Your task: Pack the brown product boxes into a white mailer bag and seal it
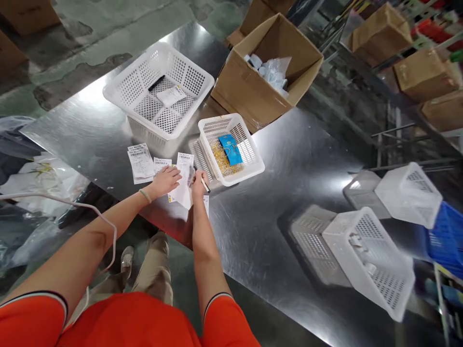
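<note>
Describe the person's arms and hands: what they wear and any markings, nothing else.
Both arms come out of short orange sleeves, each cuff edged with a dark band and a thin pale line. The left hand has a thin pale bangle at its wrist; the right hand has no such band.

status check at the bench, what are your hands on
Left hand flat on barcode slips. Right hand gripping pen. Small white basket just beyond.

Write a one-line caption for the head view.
Left hand on barcode labels, right hand gripping a pen, at a steel table.
</note>
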Available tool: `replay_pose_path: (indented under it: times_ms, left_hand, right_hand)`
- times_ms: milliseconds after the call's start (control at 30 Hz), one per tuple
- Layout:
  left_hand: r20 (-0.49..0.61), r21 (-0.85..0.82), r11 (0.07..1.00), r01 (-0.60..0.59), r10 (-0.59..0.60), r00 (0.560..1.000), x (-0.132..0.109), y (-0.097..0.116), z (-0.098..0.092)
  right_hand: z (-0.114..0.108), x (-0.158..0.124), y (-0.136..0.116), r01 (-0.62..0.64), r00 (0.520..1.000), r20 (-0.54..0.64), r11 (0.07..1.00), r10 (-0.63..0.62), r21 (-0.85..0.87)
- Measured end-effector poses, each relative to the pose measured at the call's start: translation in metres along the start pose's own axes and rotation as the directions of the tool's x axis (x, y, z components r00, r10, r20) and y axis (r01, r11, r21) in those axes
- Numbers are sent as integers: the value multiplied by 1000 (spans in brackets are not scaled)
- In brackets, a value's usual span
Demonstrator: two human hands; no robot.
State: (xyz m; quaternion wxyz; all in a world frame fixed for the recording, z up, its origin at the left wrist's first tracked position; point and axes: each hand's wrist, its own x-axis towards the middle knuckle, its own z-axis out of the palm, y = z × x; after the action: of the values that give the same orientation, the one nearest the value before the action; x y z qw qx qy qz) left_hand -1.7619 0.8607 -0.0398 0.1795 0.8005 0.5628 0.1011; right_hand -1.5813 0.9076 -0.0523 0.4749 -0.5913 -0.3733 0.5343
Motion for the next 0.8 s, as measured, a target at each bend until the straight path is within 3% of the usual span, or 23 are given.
replay_pose_path:
  times_ms: [100, 200, 300, 400, 467, 533, 600, 700, 800]
  left_hand:
    - [32, 85, 996, -20, 18, 999, 11, 2, -5]
    - [12, 112, 992, -54, 53, 999, 20, 5, -5]
    - [-23, 99, 993, -70, 73, 997, 25, 6, -9]
    - [-120, 72, 997, -17, 26, 992, 19, 1, -26]
    - [-210, 10, 999, 37, -34, 977, 3, -9, -44]
    - [-270, -71, 993, 93, -109, 957, -26, -24, -60]
    - [-277, -116, 980, 162, -189, 942, -62, -42, -69]
    - [-214, -76, 961, 267, -277, 937, -115, -68, -69]
    - [-153, -34, 961, 274, -276, 949, -142, -83, -60]
  right_hand:
    - [-2, 5, -10, -121, 990, -55, 981, 130, 150]
    - [-15, 1, -21, -123, 989, -60, 980, 134, 157]
    - [-40, -16, -28, 17, 998, -54, 998, -21, -67]
    - [-59, -45, -23, 277, 960, 139, 879, -242, -387]
    - [-62, -67, -12, 429, 896, 338, 752, -286, -500]
    - [-58, -89, 4, 498, 856, 450, 645, -256, -580]
    - [-53, -108, 21, 500, 859, 464, 553, -217, -666]
    - [-48, -125, 42, 501, 864, 458, 439, -209, -746]
    - [-46, -131, 52, 543, 840, 490, 369, -235, -754]
